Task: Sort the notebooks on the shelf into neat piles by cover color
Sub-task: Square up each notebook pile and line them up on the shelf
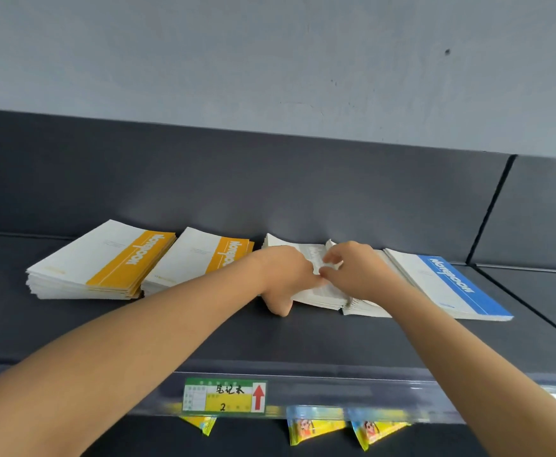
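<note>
Judging from how the piles lie, the sorting is well along. Left of the left hand [283, 278], the thick stack of white paper notebooks with a yellow band [105, 258] and the thinner yellow-banded stack [200, 258] lie side by side, fairly square. Right of the right hand [355, 268], the stack of white notebooks with a blue band [448, 285] looks settled and touches the pile being worked. Between them, under both hands, is the middle pile of white paper notebooks [319, 300], whose cover colour is hidden. The left hand is clasped round its near left corner; the right hand's curled fingers pinch the raised upper copies. What remains appears to be checking and squaring this pile on the dark grey shelf [270, 338].
</note>
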Available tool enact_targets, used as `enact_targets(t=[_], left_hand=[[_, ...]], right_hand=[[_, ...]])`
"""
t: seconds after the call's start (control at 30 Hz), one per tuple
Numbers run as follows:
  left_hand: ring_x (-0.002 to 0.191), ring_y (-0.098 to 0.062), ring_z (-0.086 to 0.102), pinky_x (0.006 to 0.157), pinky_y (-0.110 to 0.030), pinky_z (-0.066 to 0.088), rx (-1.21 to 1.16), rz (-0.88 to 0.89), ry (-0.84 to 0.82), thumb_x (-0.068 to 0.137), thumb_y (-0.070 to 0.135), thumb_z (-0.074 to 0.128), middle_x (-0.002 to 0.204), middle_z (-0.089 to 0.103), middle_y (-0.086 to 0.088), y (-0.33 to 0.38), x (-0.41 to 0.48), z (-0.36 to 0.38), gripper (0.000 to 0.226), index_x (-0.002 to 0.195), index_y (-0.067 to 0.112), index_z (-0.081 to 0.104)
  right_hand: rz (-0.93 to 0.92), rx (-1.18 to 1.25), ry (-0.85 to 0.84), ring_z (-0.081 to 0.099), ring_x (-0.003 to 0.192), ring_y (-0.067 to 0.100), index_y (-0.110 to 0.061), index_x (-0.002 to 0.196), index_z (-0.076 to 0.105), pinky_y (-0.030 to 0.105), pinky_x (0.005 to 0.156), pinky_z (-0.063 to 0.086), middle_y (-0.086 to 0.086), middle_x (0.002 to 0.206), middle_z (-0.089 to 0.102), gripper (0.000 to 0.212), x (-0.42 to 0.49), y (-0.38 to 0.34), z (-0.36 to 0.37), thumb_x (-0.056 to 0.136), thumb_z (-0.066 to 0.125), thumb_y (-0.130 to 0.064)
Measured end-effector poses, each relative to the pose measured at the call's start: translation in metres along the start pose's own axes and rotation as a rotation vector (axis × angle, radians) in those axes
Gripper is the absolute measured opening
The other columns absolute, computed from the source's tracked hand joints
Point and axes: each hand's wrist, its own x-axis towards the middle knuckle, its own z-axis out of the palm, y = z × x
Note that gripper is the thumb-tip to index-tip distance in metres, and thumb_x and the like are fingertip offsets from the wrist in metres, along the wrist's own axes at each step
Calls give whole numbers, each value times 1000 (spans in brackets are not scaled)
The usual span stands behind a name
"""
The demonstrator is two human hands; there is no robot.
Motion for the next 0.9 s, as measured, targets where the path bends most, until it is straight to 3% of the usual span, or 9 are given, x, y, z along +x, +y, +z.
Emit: enact_targets(t=[0.13, 0.2, 0.33, 0.47, 0.6, 0.73, 0.9], left_hand=[[96, -26, 57, 64, -34, 34, 223, -104, 3, 87, 25, 52, 111, 56, -6, 19, 10, 8, 63, 144, 16, 26], [105, -29, 58, 67, -34, 35, 261, -147, 4, 96, 31, 44, 121, 57, -9, 19, 12, 17, 60, 149, 15, 21], [94, -36, 62, 60, -36, 35, 228, -114, -102, 101, 19, 34, 127, 54, -22, 15, 9, 30, 61, 153, 8, 4], [102, -41, 59, 67, -37, 38, 44, -210, -149, 101, 17, 31, 137, 46, -26, 7, -14, 32, 59, 154, 13, 4], [93, -38, 61, 61, -36, 31, 106, -190, -88, 102, 19, 29, 124, 54, -24, 2, -32, 34, 54, 152, 9, 10], [93, -36, 61, 62, -35, 30, 145, -175, -88, 103, 20, 29, 119, 55, -22, 1, -35, 37, 55, 153, 7, 10], [90, -36, 61, 59, -34, 30, 143, -187, -54, 102, 18, 29, 116, 56, -21, -2, -37, 41, 55, 153, 9, 10]], right_hand=[[-19, 27, 11, 59, 104, 21, -11, 114, 64, 29, 86, 46, 2, 114, 65, 29, -4, 6, -8, 91, 54, -27], [-16, 36, 0, 58, 106, 21, -11, 115, 63, 29, 88, 45, 2, 115, 64, 30, -4, 8, -9, 92, 55, -28], [-43, 16, -113, 55, 112, 21, -12, 124, 58, 27, 88, 41, 4, 123, 59, 37, -5, 6, -2, 93, 54, -33], [-53, -5, -246, 53, 105, 20, -12, 132, 50, 24, 80, 37, 7, 123, 58, 43, -8, -5, 10, 95, 49, -34], [-10, -9, -327, 52, 93, 23, -11, 107, 53, 27, 67, 38, 3, 104, 57, 32, -6, -18, 30, 95, 41, -39], [69, 208, -288, 48, 77, 21, -12, 82, 47, 24, 56, 31, 2, 84, 52, 33, -2, -25, 41, 95, 40, -41], [93, 338, -266, 42, 68, 19, -8, 84, 54, 29, 61, 33, 3, 75, 47, 32, 0, -27, 39, 94, 46, -38]])
